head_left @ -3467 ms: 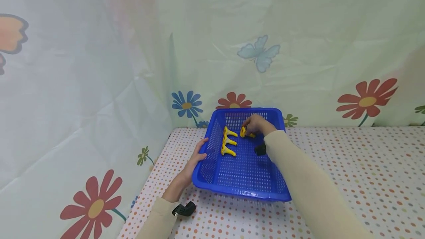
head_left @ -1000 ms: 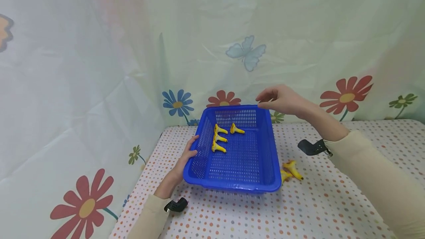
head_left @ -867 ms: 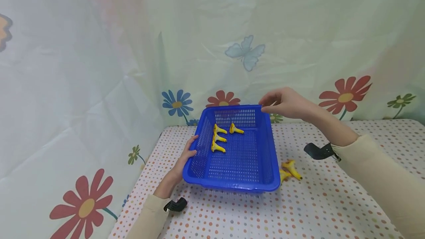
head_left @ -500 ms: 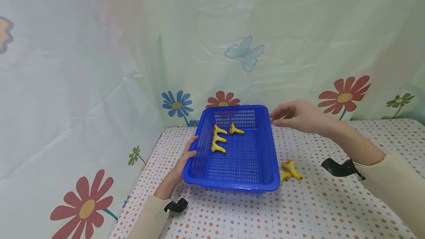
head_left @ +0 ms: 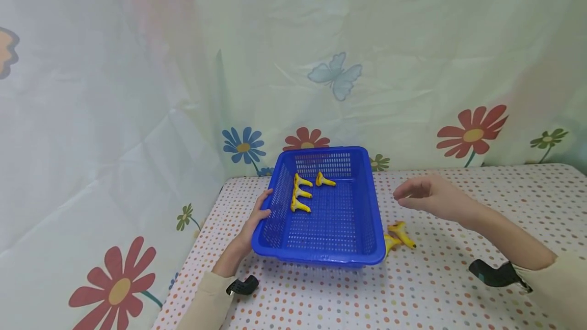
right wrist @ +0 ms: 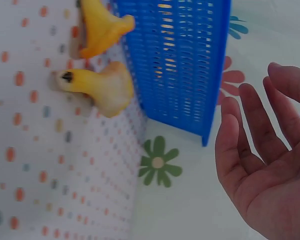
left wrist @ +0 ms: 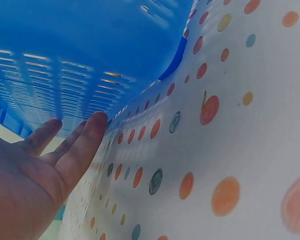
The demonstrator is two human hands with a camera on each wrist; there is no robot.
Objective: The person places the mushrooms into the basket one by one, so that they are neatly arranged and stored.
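A blue perforated plastic basket [head_left: 321, 258] stands on the dotted tablecloth. Inside it, three yellow trumpet-shaped mushrooms [head_left: 301, 193], like chanterelles, lie in a column near the left wall. One more mushroom [head_left: 325, 180] lies to their right, towards the back. My left hand [head_left: 251, 222] rests against the basket's left side, its fingers fairly straight along the outer wall in the left wrist view. My right hand [head_left: 433, 198] hovers right of the basket, fingers loosely bent and holding nothing. Below it, two mushrooms [head_left: 401, 235] lie beside the basket's right wall, one partly hidden by the basket.
The white tablecloth [head_left: 449, 279] with coloured dots stretches to the right and front. A hanging sheet [head_left: 412, 65] printed with flowers and a butterfly closes off the back and left. Black straps with a camera [head_left: 495, 274] sit on the wrists.
My right hand let go of the fourth mushroom in the basket, lifted out over the back right corner, then moved right and down towards the loose mushrooms. My left hand stays at the basket.
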